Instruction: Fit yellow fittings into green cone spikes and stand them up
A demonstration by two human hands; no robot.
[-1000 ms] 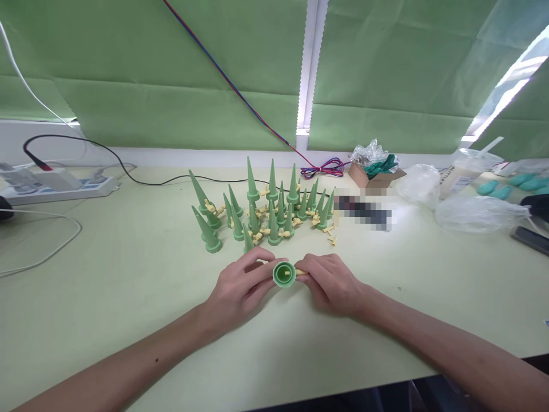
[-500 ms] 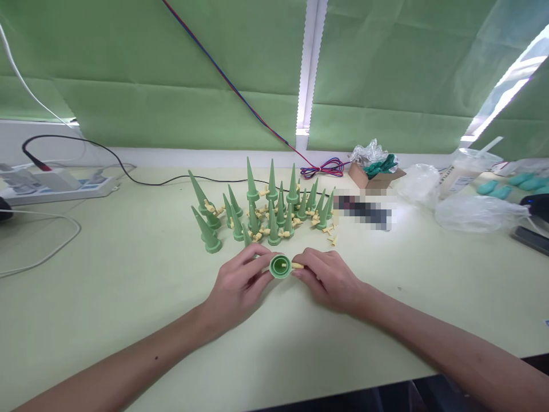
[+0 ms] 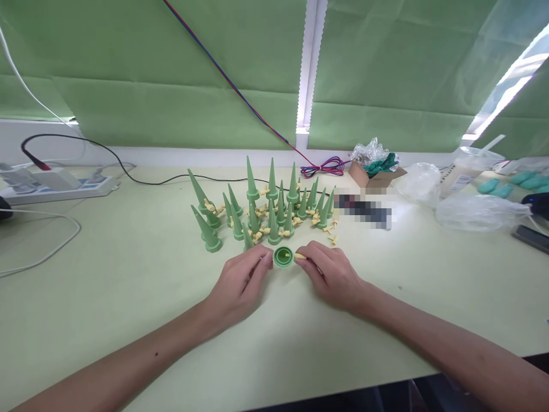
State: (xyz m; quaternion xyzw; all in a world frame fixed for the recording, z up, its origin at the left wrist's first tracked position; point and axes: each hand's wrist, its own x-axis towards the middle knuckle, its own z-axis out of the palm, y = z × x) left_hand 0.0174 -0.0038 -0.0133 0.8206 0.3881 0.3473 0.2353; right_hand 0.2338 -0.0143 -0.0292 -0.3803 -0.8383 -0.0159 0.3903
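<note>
A hollow green plant watering spike [image 3: 279, 264] is held with its round open end facing me. My left hand [image 3: 242, 280] is closed, thumb and fingertips against the spike's left edge. From the other side my right hand [image 3: 330, 274] pinches a small yellow valve [image 3: 301, 256]. The valve's thin tip shows inside the spike's opening, through the right wall. Just beyond my hands stand several more green spikes [image 3: 273, 226], pointed ends up, with yellow valves [image 3: 256, 236] among them. A few loose yellow valves [image 3: 333, 240] lie to their right.
At the back left is a white power strip [image 3: 86, 187] with plugs and cables. A cardboard box [image 3: 375, 178], a drink cup [image 3: 457, 174] and plastic bags [image 3: 480, 213] stand at the right. A coiled red-and-blue wire [image 3: 323, 167] lies by the wall.
The held spike has shifted slightly up and right. My left fingers have drawn together at its left edge, having been spread around it. The right hand keeps its pinch on the valve.
</note>
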